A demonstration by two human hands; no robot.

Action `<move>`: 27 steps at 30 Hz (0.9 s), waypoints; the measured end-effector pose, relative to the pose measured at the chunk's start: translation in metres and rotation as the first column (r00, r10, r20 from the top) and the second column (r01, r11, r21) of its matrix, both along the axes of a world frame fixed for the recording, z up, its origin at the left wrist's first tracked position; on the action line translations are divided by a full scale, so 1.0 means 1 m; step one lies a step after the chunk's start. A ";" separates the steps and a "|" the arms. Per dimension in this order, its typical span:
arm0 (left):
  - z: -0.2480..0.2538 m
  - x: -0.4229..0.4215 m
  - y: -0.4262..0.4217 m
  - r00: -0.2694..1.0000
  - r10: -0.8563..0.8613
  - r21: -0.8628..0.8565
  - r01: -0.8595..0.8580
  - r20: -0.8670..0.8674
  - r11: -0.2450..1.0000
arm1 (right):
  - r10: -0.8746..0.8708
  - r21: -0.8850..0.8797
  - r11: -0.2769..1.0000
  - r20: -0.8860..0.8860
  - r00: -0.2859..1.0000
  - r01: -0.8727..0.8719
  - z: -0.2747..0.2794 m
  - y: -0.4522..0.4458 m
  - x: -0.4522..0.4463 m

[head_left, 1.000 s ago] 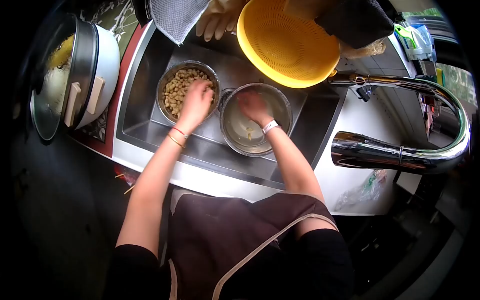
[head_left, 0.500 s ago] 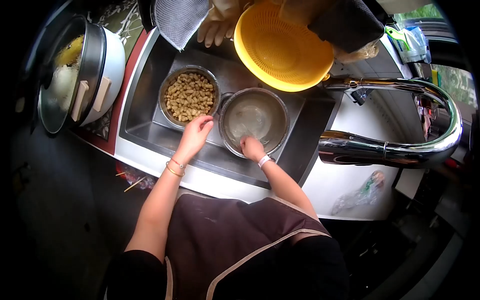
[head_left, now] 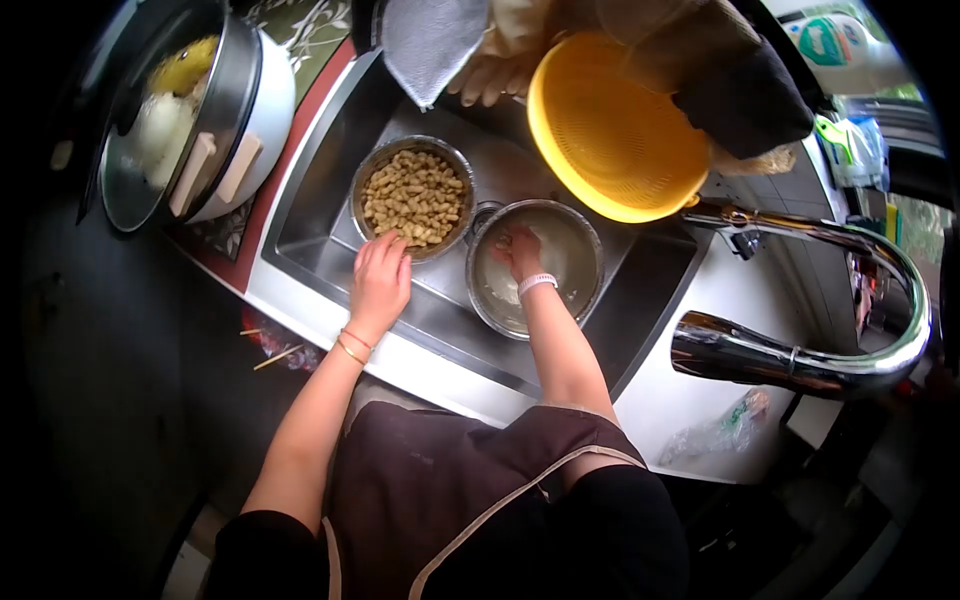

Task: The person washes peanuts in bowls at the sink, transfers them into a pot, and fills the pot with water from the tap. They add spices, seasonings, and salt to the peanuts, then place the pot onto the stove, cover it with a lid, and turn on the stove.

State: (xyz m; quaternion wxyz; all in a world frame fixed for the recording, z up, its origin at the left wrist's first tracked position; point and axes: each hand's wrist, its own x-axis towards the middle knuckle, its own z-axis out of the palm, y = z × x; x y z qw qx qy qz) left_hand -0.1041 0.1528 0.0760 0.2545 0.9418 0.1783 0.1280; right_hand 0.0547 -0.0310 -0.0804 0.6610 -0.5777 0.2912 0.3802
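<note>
A metal pot of unshelled peanuts (head_left: 415,197) sits in the left part of the steel sink. My left hand (head_left: 381,285) rests at its near rim, fingers stretched out and close together, fingertips by the nearest peanuts. Beside it stands a second metal pot (head_left: 598,262) with cloudy water (head_left: 560,265) in it. Inside this pot is my right hand (head_left: 518,252), its fingers curled at the water on the left side. Whatever those fingers hold, if anything, is hidden.
A yellow colander (head_left: 610,130) and hanging cloths (head_left: 432,45) are at the sink's back edge. The chrome faucet (head_left: 800,365) curves over the right counter, near a crumpled plastic bag (head_left: 720,430). On the left stands a white pot (head_left: 270,110) with a glass lid leaning on it.
My right hand has moved deeper into the water pot, away from its near rim. My left hand has gone from a loose pinch to stretched fingers at the peanut pot's rim. The view has shifted.
</note>
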 end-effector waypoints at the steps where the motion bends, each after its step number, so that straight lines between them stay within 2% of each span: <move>1: 0.001 0.000 0.001 1.000 -0.009 -0.028 0.008 -0.019 1.000 | -0.093 0.004 0.996 -0.054 0.994 0.093 0.002 0.013 -0.004; 3: -0.002 -0.001 0.002 0.999 0.037 -0.052 -0.036 0.015 0.998 | -0.061 0.016 0.998 -0.079 0.995 0.063 0.000 0.024 -0.006; 5: -0.004 -0.002 0.004 0.999 0.036 -0.160 -0.033 0.015 0.987 | -0.040 0.023 0.999 -0.096 0.995 0.042 -0.003 0.023 -0.006; 7: -0.006 -0.004 0.005 0.997 0.049 -0.156 -0.040 0.051 0.987 | -0.076 0.204 0.973 -0.166 0.983 0.110 0.016 0.014 -0.006; 10: -0.001 -0.003 0.005 0.998 0.034 -0.199 -0.024 0.044 0.980 | 0.037 0.066 0.997 0.008 0.999 -0.037 0.059 -0.010 -0.006; 11: 0.000 -0.004 0.005 0.998 0.045 -0.193 -0.034 0.052 0.981 | 0.048 0.072 0.996 0.017 0.999 -0.049 0.071 -0.015 -0.008; 13: 0.000 -0.005 0.005 0.999 -0.040 -0.203 0.037 -0.008 0.978 | -0.073 -0.035 0.996 0.092 0.993 0.077 0.094 -0.015 -0.010; 14: 0.000 -0.006 0.003 0.999 -0.029 -0.212 0.032 0.016 0.977 | -0.063 -0.028 0.997 0.098 0.993 0.066 0.105 -0.006 -0.010; 15: 0.000 -0.006 0.004 1.000 -0.019 -0.203 0.023 0.023 0.979 | -0.008 -0.014 1.000 0.255 0.967 0.011 0.125 0.009 -0.013; 16: -0.001 -0.006 0.005 0.998 -0.040 -0.205 0.029 -0.052 0.978 | 0.043 -0.010 0.999 0.406 0.913 -0.042 0.146 0.026 -0.018; 17: 0.001 -0.006 0.004 0.990 -0.064 -0.211 0.036 -0.129 0.977 | 0.041 -0.010 0.999 0.484 0.874 -0.041 0.167 0.047 -0.024; 19: 0.001 -0.005 0.004 0.991 -0.065 -0.202 0.040 -0.119 0.979 | -0.063 0.104 0.995 0.597 0.800 0.001 0.180 0.085 -0.038; 21: -0.006 -0.006 0.004 0.976 -0.114 -0.213 0.073 -0.188 0.974 | 0.353 -0.321 0.935 0.786 0.507 -0.152 0.161 0.108 -0.038; 22: -0.003 -0.006 0.004 0.975 -0.122 -0.214 0.080 -0.187 0.973 | 0.534 -0.454 0.845 0.699 0.476 -0.282 0.127 0.112 -0.040; 23: 0.002 -0.005 0.005 0.931 -0.181 -0.239 0.106 -0.316 0.965 | 0.693 -0.567 0.721 0.584 0.423 -0.400 0.101 0.110 -0.041; 24: 0.006 -0.001 0.008 0.869 -0.240 -0.258 0.135 -0.434 0.957 | 0.755 -0.625 0.651 0.479 0.447 -0.430 0.128 0.103 -0.041; 25: 0.005 0.001 0.010 0.868 -0.257 -0.254 0.157 -0.426 0.954 | 0.745 -0.627 0.662 0.485 0.458 -0.411 0.142 0.090 -0.039; 27: -0.006 0.001 0.009 0.755 -0.400 -0.294 0.282 -0.519 0.913 | 0.709 -0.686 0.706 0.682 0.182 -0.176 0.167 0.049 -0.032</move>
